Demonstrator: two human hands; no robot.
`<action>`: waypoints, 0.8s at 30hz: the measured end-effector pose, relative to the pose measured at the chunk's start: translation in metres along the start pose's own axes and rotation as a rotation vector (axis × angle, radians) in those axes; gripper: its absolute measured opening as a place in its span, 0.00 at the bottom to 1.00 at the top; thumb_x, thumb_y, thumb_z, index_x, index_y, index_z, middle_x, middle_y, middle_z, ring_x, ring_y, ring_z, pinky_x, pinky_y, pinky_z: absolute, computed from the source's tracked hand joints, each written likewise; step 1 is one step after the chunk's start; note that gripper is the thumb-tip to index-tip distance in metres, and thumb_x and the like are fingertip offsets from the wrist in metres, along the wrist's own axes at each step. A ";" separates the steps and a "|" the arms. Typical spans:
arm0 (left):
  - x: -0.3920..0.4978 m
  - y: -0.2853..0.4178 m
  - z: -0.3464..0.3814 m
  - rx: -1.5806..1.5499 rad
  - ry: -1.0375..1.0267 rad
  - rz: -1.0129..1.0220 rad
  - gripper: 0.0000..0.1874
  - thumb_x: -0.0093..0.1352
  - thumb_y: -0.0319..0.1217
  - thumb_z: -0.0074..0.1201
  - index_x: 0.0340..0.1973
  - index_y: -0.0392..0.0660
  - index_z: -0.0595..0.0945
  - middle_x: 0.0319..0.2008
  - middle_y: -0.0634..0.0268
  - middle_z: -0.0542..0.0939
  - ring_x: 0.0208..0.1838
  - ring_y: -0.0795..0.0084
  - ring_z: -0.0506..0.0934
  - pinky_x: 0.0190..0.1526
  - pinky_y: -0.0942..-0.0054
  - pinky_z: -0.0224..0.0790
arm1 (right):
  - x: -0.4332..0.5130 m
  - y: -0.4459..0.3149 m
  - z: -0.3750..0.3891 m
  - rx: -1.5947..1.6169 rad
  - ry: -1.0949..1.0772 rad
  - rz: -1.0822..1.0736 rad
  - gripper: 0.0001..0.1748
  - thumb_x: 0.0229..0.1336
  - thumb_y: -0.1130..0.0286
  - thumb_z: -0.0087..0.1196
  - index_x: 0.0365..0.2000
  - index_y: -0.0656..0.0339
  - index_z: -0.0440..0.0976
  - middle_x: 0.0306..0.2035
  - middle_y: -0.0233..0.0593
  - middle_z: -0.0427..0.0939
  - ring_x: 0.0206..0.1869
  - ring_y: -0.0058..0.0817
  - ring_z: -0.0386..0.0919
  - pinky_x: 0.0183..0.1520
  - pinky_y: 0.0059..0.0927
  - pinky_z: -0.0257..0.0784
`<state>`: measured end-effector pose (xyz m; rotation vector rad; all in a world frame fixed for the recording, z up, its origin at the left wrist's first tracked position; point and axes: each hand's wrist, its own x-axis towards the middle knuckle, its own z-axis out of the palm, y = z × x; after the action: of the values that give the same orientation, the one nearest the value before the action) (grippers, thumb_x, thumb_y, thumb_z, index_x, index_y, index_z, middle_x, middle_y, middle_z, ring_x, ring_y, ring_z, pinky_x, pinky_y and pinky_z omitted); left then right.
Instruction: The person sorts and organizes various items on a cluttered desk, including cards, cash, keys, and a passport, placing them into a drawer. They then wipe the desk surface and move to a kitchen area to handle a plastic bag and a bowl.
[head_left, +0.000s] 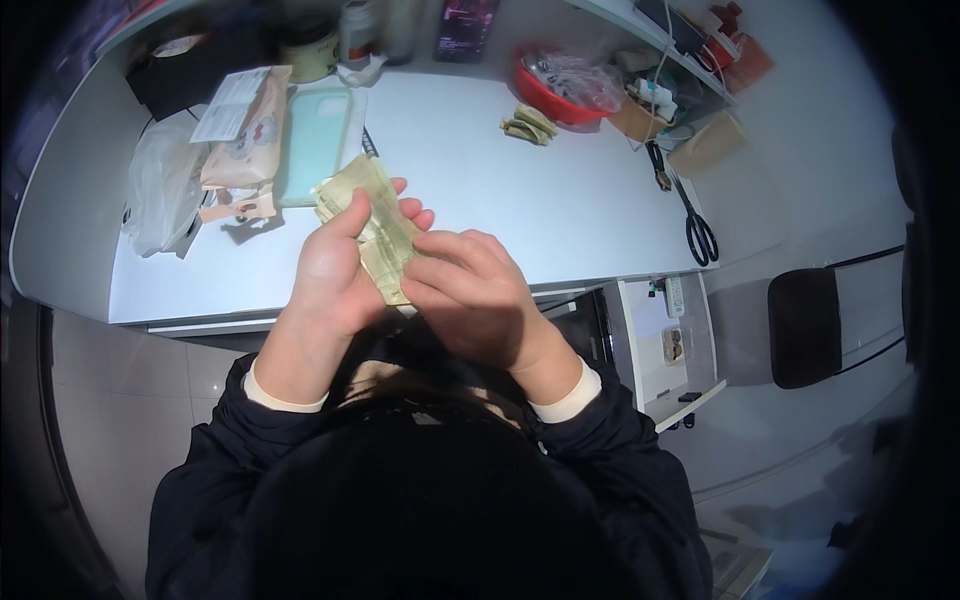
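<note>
A small stack of greenish-yellow banknotes (379, 225) lies lengthwise in my left hand (334, 270), with the thumb on top and the fingertips showing at the far side. My right hand (472, 292) touches the near right edge of the notes with its fingertips; its thumb is hidden. Both hands are over the front edge of the white desk (450, 172). Farther back on the desk, several folded notes (529, 124) of a similar colour lie in a loose pile beside a red plastic basket (555, 97) that holds clear plastic bags.
A mint-green phone case (313, 142), a pink wipes packet (251, 142) and a white plastic bag (161, 180) lie on the left. Black-handled scissors (701, 236) and a wristwatch (658, 166) are at the right edge. Below, an open drawer (637, 352) holds a remote control (675, 296).
</note>
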<state>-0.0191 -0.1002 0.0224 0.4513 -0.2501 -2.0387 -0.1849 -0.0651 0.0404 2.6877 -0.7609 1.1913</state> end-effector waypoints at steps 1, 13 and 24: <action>0.003 0.001 -0.003 -0.007 0.018 0.015 0.22 0.79 0.42 0.31 0.58 0.38 0.68 0.44 0.54 0.76 0.51 0.58 0.75 0.55 0.56 0.70 | 0.001 0.003 -0.003 0.055 -0.039 0.004 0.09 0.38 0.78 0.59 0.27 0.62 0.75 0.34 0.36 0.77 0.42 0.35 0.77 0.40 0.34 0.70; 0.018 0.007 -0.029 0.237 -0.109 0.129 0.24 0.78 0.41 0.36 0.63 0.39 0.65 0.50 0.54 0.77 0.57 0.58 0.74 0.61 0.55 0.67 | -0.006 0.159 -0.009 -0.669 -0.386 0.853 0.15 0.58 0.72 0.47 0.38 0.67 0.82 0.46 0.46 0.78 0.55 0.46 0.68 0.57 0.45 0.63; 0.004 -0.016 0.004 0.449 -0.330 0.281 0.29 0.79 0.44 0.29 0.65 0.32 0.62 0.67 0.50 0.63 0.70 0.60 0.61 0.68 0.58 0.57 | 0.010 0.024 -0.011 0.354 0.447 0.444 0.13 0.47 0.85 0.52 0.37 0.66 0.72 0.30 0.41 0.80 0.35 0.36 0.81 0.38 0.31 0.76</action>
<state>-0.0351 -0.0963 0.0195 0.3242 -0.9323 -1.7652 -0.1978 -0.0865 0.0523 2.3956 -1.1936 2.1144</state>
